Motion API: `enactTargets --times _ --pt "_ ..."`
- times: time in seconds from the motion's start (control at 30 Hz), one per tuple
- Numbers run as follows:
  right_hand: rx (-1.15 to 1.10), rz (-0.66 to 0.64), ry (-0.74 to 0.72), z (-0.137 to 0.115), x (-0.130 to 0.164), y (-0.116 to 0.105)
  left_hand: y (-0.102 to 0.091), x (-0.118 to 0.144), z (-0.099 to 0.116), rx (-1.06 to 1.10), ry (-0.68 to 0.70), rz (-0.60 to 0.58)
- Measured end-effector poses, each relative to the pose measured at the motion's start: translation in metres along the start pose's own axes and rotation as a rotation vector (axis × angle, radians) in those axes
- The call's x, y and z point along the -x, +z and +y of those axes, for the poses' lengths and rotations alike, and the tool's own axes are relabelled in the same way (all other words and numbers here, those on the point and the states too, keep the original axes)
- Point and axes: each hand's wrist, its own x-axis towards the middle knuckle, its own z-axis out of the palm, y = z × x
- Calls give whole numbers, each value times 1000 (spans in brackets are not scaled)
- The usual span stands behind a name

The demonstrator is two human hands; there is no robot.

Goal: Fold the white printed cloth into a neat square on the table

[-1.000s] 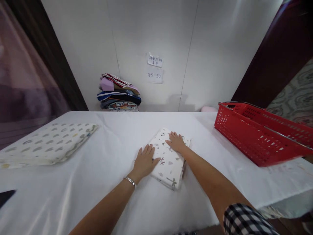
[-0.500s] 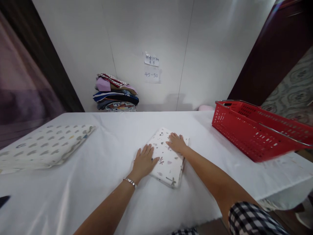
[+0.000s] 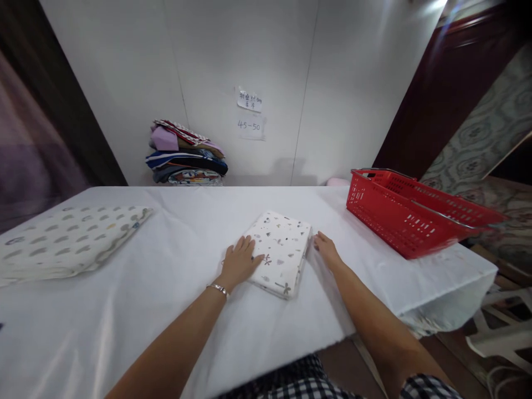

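Observation:
A neatly folded white cloth point(image 3: 280, 249) with small grey and brown leaf and flower prints lies on the white-covered table. My left hand point(image 3: 240, 260) rests flat on its left edge, fingers spread and thumb over the printed top. Just beyond the cloth's right edge is my right hand point(image 3: 327, 249), its fingers loosely bent and holding nothing that I can see. Whether those fingertips touch the cloth's side is hard to make out. At the far left of the table lies another folded white cloth point(image 3: 78, 238) with rows of grey shapes.
On the table's right side stands a red plastic basket point(image 3: 386, 213) with metal handles. A stack of folded fabrics point(image 3: 187, 155) sits against the back wall. Paper notes point(image 3: 250, 126) are stuck to that wall. A white chair point(image 3: 505, 327) is beyond the table's right end.
My right hand has lifted off the top of the folded cloth and moved to its right side. My left hand stays on the left edge. The view has shifted slightly to the right.

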Motion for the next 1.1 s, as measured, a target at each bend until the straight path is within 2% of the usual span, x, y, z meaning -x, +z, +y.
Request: enactTargets --times 0.17,0.3,0.4,0.5,0.57,0.67,0.73,0.87,0.97,1.1 --pt "-152 -36 -79 -11 35 23 -21 -12 -8 131 -152 -50" --pt "-307 -11 -128 -27 43 42 -25 -4 -13 108 -246 -43" --pt "-477 45 -59 -38 34 54 -20 18 -12 133 -284 -20" --pt "-587 -45 -105 -46 16 61 -20 45 -12 220 -312 -20" --pt "-571 -108 -123 -48 4 62 -25 58 -15 293 -347 -37" --pt "-486 -92 -67 -46 -9 62 -35 60 -22 334 -390 -18" --pt "-456 -70 -50 -41 -12 60 -42 50 -25 330 -354 54" --pt "-407 -83 -100 -36 -4 61 -50 8 -14 308 -151 162" --pt "-442 -107 -122 -38 5 64 -49 -35 6 240 -34 137" --pt "-473 -116 -124 -40 11 67 -38 -91 34 125 35 62"
